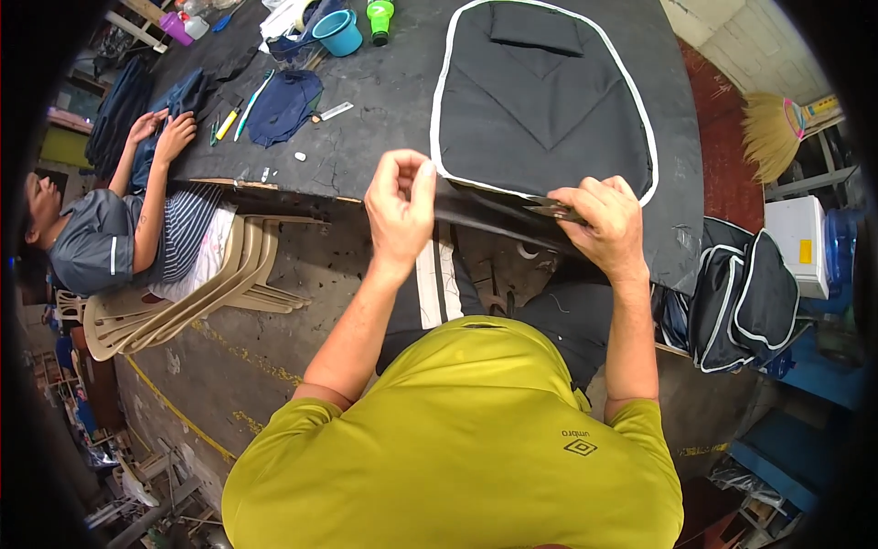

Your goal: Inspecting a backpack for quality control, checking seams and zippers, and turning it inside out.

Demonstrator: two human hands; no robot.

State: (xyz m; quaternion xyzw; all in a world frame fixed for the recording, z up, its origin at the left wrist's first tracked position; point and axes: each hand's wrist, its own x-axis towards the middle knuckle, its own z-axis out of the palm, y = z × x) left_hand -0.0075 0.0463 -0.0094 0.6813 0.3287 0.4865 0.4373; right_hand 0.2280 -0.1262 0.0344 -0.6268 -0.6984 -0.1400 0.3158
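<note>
Metal snips (555, 210) crosswise, tips leftward

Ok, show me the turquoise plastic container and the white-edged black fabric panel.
Turquoise plastic container (338, 39): head view, on its outer side wall.
White-edged black fabric panel (546, 108): head view, mid-surface.

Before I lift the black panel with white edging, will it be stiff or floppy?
The black panel will probably flex yet hold some shape: it looks padded, with V-shaped seams. Its white edging, running around the outline, may limit flopping. Being apparently fabric, it is probably light for its size.
</note>
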